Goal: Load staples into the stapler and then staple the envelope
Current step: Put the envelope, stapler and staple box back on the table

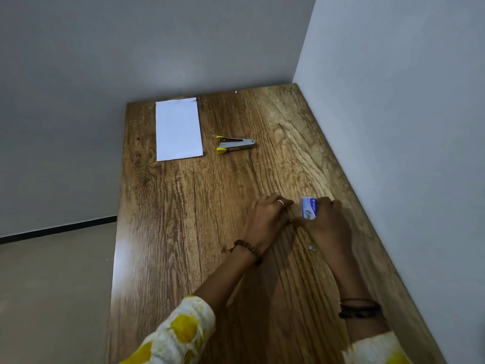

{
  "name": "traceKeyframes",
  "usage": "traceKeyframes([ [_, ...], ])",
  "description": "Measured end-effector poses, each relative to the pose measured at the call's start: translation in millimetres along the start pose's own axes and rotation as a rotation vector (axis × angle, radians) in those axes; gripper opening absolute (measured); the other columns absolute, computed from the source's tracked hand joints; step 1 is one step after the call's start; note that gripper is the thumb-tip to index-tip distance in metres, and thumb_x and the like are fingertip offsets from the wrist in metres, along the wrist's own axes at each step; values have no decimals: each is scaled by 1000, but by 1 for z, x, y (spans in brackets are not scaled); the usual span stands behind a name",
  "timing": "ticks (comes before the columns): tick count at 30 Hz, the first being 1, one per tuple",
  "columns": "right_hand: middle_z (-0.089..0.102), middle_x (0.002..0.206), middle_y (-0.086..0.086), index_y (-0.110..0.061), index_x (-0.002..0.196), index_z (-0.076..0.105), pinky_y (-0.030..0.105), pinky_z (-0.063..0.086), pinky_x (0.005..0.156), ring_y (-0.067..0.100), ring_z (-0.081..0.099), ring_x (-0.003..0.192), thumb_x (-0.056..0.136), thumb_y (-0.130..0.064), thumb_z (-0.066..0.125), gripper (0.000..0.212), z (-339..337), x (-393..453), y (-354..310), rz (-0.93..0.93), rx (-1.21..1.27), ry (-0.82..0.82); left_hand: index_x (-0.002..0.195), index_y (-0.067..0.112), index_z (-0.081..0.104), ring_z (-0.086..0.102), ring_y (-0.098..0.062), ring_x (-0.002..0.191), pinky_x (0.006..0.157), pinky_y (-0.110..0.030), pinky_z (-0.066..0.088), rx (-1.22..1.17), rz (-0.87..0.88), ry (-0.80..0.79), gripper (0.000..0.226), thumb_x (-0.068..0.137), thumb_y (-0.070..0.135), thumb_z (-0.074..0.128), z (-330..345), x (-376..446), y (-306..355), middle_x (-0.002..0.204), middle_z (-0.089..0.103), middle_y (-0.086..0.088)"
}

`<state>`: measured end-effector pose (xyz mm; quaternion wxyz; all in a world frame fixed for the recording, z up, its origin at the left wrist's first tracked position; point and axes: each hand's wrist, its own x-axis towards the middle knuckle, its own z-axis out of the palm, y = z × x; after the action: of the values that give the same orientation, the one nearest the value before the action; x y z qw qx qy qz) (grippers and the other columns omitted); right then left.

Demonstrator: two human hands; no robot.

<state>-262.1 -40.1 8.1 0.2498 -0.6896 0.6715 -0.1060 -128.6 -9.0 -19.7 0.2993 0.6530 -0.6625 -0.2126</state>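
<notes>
Wooden tabletop (183,206), set into a room corner, grey walls along its far and right edges. White envelope (179,129) lies flat at the far left corner, long side running toward the near edge. Stapler (234,145), metal with yellow ends, lies on its side just right of the envelope, apart from it, well clear of both hands.

Both hands work close together near the right edge, about midway along it. Right hand (328,222) is curled round a small blue-and-white staple box (309,208), held just above the wood. Left hand (265,216), ring on one finger, has its fingers bent toward the box's left end; whether they pinch anything, cannot tell. A small strip of staples (311,248) lies on the wood just nearer than the right hand.
</notes>
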Motion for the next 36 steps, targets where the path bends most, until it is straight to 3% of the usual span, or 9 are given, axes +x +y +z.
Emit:
traceKeyframes([
  [6,62,106,14,-10,112,62,27,36,69,29,59,94,79,-21,68,35,14,14,-29,-121,165,21,119,13,58,56,-22,101,87,-38,44,-188,-88,84,32,87,18,58,-15,-1,-9,112,66,-8],
  [12,54,113,16,-5,119,56,26,33,73,30,54,100,86,-19,60,36,31,56,-74,-188,149,99,131,11,46,55,-21,115,99,-40,46,-305,-240,27,50,83,3,56,-41,39,-30,127,59,-12],
  [17,53,114,20,-2,119,55,33,39,78,34,53,103,90,-21,54,34,41,102,-89,-210,119,159,137,14,38,54,-14,114,92,-22,42,-425,-347,32,57,83,0,52,-45,72,-27,126,58,-2],
  [20,54,116,19,-4,120,55,32,40,77,34,53,105,91,-22,53,34,41,123,-92,-224,93,178,140,21,30,51,-22,118,96,-38,44,-419,-355,24,66,80,0,48,-39,84,-26,134,53,-7],
  [23,54,118,18,-8,122,55,29,36,74,33,54,107,89,-21,56,35,40,131,-92,-245,81,167,142,22,23,43,-24,126,102,-47,38,-335,-338,9,73,76,0,45,-34,83,-28,142,43,-8],
  [28,53,127,17,-6,130,48,27,39,81,29,53,113,84,-19,66,51,21,109,-80,-232,207,130,143,23,20,34,-21,132,110,-42,32,-398,-322,-16,71,81,-1,47,-25,49,-29,147,33,-7],
  [30,56,125,13,-8,127,52,23,39,79,22,57,105,85,-16,63,43,18,82,-68,-245,260,152,143,21,20,28,-19,136,114,-40,25,-371,-310,-25,67,85,2,49,-23,27,-24,150,30,-6],
  [33,60,120,6,-13,120,58,29,48,79,20,59,100,89,-10,55,31,21,28,-46,-308,246,131,142,18,24,21,-14,139,115,-29,15,-253,-246,-17,63,87,4,50,-20,-13,-11,153,24,-4],
  [36,62,114,4,-14,116,61,25,45,72,19,61,96,90,-7,53,28,22,-23,-22,-308,189,136,142,21,25,11,-1,134,112,-24,9,-93,-189,-7,55,92,12,47,-19,-60,-1,153,16,7],
])
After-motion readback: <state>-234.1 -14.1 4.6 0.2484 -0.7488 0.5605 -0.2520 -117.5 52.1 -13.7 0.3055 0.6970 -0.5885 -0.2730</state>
